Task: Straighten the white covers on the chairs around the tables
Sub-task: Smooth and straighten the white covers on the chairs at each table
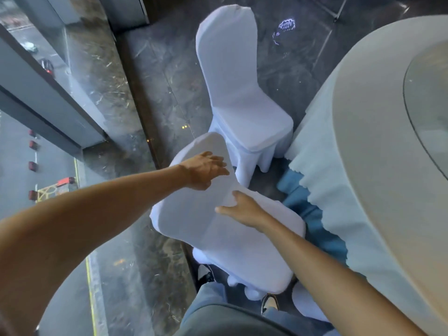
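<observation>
A chair in a white cover (194,214) stands just in front of me, seen from above, its back towards the window. My left hand (206,169) lies flat on the upper part of the covered backrest, fingers spread. My right hand (240,207) rests on the cover where backrest meets seat, fingers apart, pressing the cloth. A second chair in a white cover (237,93) stands beyond it, facing the table, its cover smooth.
A round table (378,141) with a pale cloth and blue underskirt fills the right side, carrying a glass turntable (426,112). A glass wall (36,93) runs along the left over a street far below. Dark marble floor (164,69) lies between. My legs and shoes show at the bottom.
</observation>
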{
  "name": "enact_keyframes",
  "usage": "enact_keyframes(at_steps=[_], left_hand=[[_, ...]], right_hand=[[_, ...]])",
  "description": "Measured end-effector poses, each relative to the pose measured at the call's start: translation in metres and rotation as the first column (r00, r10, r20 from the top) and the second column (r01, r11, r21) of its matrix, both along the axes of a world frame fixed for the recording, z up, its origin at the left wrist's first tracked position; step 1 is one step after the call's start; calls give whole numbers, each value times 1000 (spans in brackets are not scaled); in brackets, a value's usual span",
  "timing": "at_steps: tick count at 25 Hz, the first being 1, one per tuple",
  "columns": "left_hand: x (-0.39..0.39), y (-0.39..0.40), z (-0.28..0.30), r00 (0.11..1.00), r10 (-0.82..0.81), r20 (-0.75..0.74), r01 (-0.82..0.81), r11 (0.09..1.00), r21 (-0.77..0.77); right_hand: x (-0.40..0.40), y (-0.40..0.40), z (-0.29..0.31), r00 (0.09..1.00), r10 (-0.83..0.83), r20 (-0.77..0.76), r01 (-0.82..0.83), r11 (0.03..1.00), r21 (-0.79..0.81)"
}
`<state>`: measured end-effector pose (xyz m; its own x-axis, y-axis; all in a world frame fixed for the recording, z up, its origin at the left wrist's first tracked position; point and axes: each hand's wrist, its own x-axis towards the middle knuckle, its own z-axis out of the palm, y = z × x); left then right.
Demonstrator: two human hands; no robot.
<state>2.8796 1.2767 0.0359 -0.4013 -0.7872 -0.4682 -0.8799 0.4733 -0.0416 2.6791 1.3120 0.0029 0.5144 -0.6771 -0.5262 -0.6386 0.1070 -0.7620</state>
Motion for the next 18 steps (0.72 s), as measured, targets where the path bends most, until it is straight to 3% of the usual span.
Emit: enact_keyframes(at_steps=[3, 10, 15, 18], left_hand=[[54, -25, 6, 983, -137, 122, 129, 989, 70], [109, -64, 4, 956, -276, 98, 260, 954, 145], [117, -78, -9, 913, -391, 117, 387, 920, 60], [116, -79, -12, 894, -428, 133, 430, 903, 15]], right_hand=[[60, 5, -11, 999, 42, 3, -42, 992, 122], [161, 19, -3, 980, -159, -118, 180, 963, 201], [216, 37, -20, 901, -305, -307, 283, 952, -117], [218, 40, -26, 874, -412, -260, 379, 910, -167]])
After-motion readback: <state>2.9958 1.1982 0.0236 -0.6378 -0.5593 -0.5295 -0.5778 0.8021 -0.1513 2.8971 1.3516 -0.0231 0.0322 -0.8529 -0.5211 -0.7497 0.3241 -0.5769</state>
